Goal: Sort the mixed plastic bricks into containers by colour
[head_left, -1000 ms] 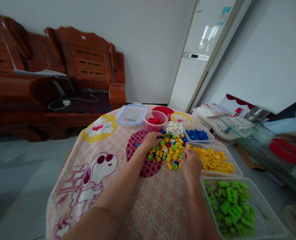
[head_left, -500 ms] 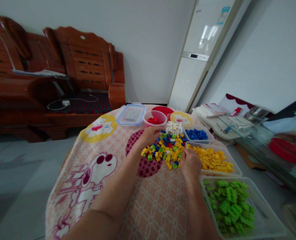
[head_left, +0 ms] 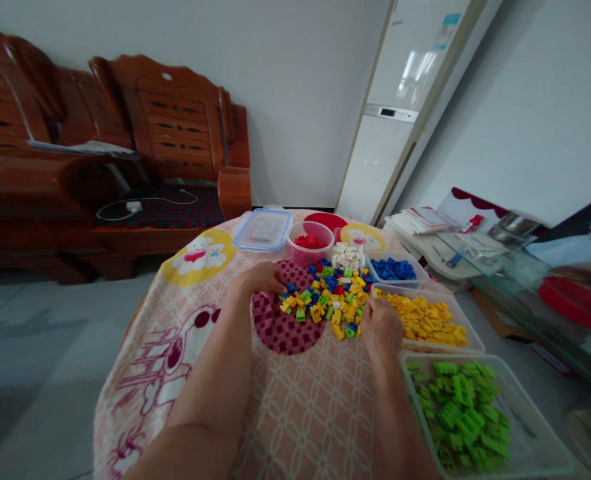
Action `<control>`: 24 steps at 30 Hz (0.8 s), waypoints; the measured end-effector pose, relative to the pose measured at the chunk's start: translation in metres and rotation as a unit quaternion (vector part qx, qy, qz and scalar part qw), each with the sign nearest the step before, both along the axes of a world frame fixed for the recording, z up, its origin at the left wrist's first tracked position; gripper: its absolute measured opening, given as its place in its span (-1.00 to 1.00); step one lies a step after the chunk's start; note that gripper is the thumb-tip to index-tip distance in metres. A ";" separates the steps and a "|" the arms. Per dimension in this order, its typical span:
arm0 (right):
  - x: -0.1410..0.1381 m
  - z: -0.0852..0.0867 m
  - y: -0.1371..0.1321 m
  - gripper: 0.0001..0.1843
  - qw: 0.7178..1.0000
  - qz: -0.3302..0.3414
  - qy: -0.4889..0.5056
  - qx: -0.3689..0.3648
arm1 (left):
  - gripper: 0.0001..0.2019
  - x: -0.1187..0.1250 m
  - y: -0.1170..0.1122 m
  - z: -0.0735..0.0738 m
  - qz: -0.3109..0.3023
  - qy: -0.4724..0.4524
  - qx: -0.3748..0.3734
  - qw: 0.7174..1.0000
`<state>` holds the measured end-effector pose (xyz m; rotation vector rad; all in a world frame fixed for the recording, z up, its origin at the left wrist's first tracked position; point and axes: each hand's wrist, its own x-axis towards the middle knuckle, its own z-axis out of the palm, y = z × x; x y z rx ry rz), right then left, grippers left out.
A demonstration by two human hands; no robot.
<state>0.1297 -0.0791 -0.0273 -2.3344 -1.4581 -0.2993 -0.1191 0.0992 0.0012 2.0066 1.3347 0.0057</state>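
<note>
Living room, wooden sofa (head_left: 125, 133) far left; round tabletop (head_left: 195, 373) under cartoon cloth.

Sorted so far, by look: green tray (head_left: 540, 437) near right, yellow tray (head_left: 475, 347) beyond it, blue tub (head_left: 422, 272), white bricks (head_left: 348, 255), red cup (head_left: 295, 253) far.

Remaining: mixed brick pile (head_left: 330, 300) at centre, many pieces unsorted.

Left hand (head_left: 260, 277) at pile's left edge, fingers bent. Right hand (head_left: 381, 327) at near right edge, fingertips hidden. Hold on any brick: cannot tell for either.

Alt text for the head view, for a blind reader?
A person's left hand and right hand sit at opposite edges of a pile of mixed bricks on a cartoon-print tablecloth. Behind and right of it stand a tub of red bricks, and trays of blue bricks, yellow bricks and green bricks.
</note>
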 end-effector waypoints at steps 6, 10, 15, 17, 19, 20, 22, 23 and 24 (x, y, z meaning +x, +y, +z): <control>0.002 -0.003 0.000 -0.71 1.000 0.005 0.000 0.004 | -0.86 0.037 -0.007 -0.015 -0.036 -0.093 -0.012 0.995; 0.001 -0.002 0.000 -0.71 1.000 0.004 0.000 0.004 | -0.74 0.059 -0.013 -0.019 -0.043 -0.120 0.065 0.990; 0.000 -0.001 -0.001 -0.72 1.000 0.003 -0.003 0.010 | -0.69 0.086 -0.020 -0.021 -0.064 -0.160 0.165 0.971; 0.000 -0.001 -0.001 -0.72 1.000 0.005 -0.002 0.011 | -0.68 0.093 -0.022 -0.021 -0.072 -0.197 0.167 0.963; 0.000 -0.001 -0.001 -0.74 1.000 0.004 0.002 0.007 | -0.68 0.095 -0.022 -0.020 -0.065 -0.223 0.185 0.955; 0.000 -0.001 0.000 -0.74 1.000 0.004 0.004 0.004 | -0.69 0.093 -0.021 -0.018 -0.051 -0.229 0.199 0.952; 0.000 0.000 0.000 -0.75 1.000 0.003 0.006 -0.001 | -0.73 0.084 -0.017 -0.016 -0.004 -0.226 0.231 0.946; 0.000 0.000 0.000 -0.76 1.000 0.002 0.006 -0.001 | -0.75 0.078 -0.015 -0.015 0.022 -0.219 0.243 0.945; 0.000 0.000 0.000 -0.76 1.000 0.002 0.007 0.000 | -0.77 0.072 -0.012 -0.015 0.050 -0.209 0.252 0.944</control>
